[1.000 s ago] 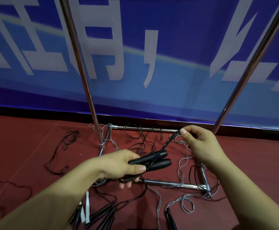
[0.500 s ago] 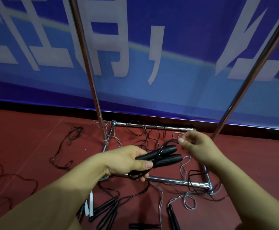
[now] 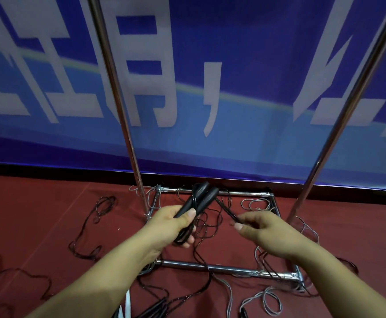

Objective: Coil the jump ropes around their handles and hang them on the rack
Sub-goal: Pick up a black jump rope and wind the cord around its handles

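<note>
Fingers of my left hand (image 3: 172, 222) curl round two black handles (image 3: 200, 199), held side by side with their free ends pointing toward 1 o'clock. At 3 o'clock from them, my right hand (image 3: 259, 230) pinches the black rope (image 3: 225, 208) running taut from the handles. Both hover over the rack (image 3: 212, 268) base on the red floor (image 3: 38, 203), where loose ropes (image 3: 95, 214) lie tangled around.

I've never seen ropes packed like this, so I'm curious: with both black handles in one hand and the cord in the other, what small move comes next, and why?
Probably another turn of cord around the handles. The left hand grips the paired black handles, the right hand pinches the black cord taut, and much of it trails loose on the red floor.
</note>
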The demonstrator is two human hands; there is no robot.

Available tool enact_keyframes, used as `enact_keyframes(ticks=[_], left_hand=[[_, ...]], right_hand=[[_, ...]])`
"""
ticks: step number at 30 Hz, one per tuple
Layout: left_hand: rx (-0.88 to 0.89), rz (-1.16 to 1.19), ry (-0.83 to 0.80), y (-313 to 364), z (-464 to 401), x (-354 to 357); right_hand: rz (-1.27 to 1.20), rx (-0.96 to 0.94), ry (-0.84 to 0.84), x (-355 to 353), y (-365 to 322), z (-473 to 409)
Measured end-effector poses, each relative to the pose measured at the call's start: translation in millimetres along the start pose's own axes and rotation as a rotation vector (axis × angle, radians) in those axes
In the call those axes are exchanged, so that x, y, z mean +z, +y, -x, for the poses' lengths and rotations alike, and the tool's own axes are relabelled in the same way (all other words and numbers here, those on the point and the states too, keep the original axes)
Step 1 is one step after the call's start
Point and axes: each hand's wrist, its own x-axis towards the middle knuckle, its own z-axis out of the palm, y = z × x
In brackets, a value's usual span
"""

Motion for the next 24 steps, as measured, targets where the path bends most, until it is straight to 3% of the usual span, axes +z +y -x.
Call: enact_keyframes(ticks=[5,9,15,19,24], left_hand=[[-0.058,0.018,0.096,-2.8,-5.2,0.7],[-0.063,-0.032,0.087,-3.8,-6.9,2.0],[-0.014,-0.281,0.096,-5.9,-10.1,9.5],[-0.008,-0.48,-0.009,-9.6,-10.7,17.9],[-0.024,-0.627,-0.259,-5.1,-0.8,27.4]], right_hand=[[-0.017,0.031,0.049,2.1,1.0,-4.9],[0.204,0.083,0.176,-1.7,1.5,-4.8],[0.219,-0.094,0.166,-2.9,-4.4,-0.2],[0.207,-0.181,0.153,-1.3,-3.2,3.8],[0.312,-0.245,0.232,-4.4,-0.2,6.5]])
